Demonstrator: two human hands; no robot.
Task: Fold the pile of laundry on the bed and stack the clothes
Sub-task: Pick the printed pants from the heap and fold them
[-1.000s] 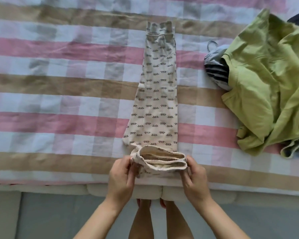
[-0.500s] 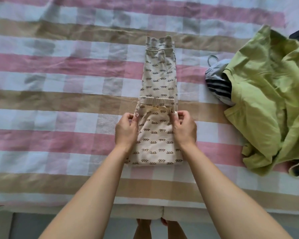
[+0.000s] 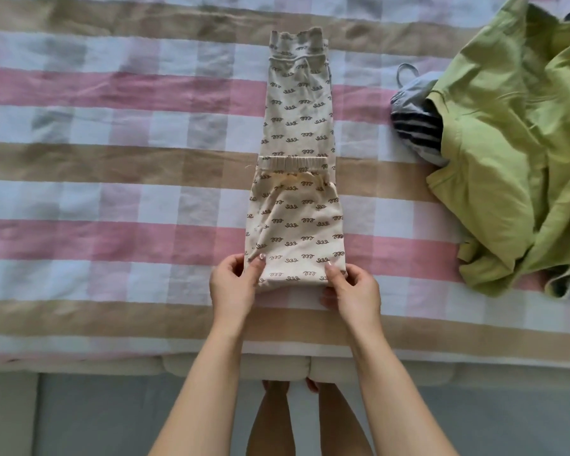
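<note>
Pretty bright, soft daylight all over, no harsh glare anywhere. Shadows are faint, just thin ones in the folds of the green shirt point(image 3: 507, 159) and along the edge of the patterned pants point(image 3: 297, 126). The bed point(image 3: 112, 199) stripes bow near the frame edges from the wide lens. Whole thing's a bit soft and smeary, and the floor point(image 3: 96, 416) down below looks dimmer.
</note>
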